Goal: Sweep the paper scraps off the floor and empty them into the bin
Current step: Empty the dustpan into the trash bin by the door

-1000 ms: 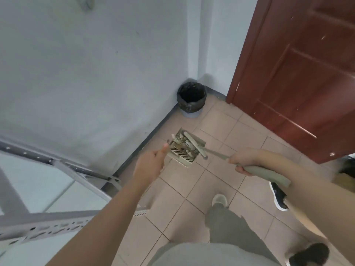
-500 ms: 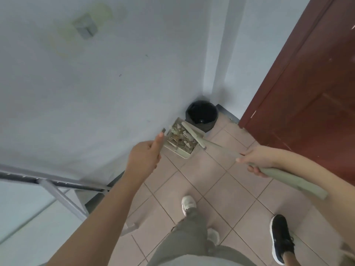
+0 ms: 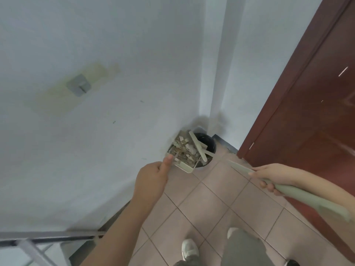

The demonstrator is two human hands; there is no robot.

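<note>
A metal frame (image 3: 48,240) is crossing the bottom left corner, set against a pale wall (image 3: 96,45) that is carrying a small grey fitting (image 3: 78,87) on a yellowish stain. Further right, the person's left hand (image 3: 151,181) is reaching forward with its fingers curled closed, the thumb lying straight toward the cream dustpan (image 3: 184,154); the handle itself is hidden behind the hand, so the grip on it cannot be seen directly. The dustpan is being held up off the floor, beside the wall, and in this view it is overlapping the near left edge of the black bin (image 3: 208,144), which is sitting in the corner of the room. Paper scraps (image 3: 185,145) and a few longer strips are lying heaped inside the pan. To the right, the right hand (image 3: 272,175) is wrapping closed around a pale green broom handle (image 3: 299,194), which is slanting toward the lower right. A dark red door (image 3: 317,112) is filling the right side. Below, on the pinkish floor tiles (image 3: 209,198), a white shoe (image 3: 190,248) and grey trouser legs (image 3: 244,248) are showing.
</note>
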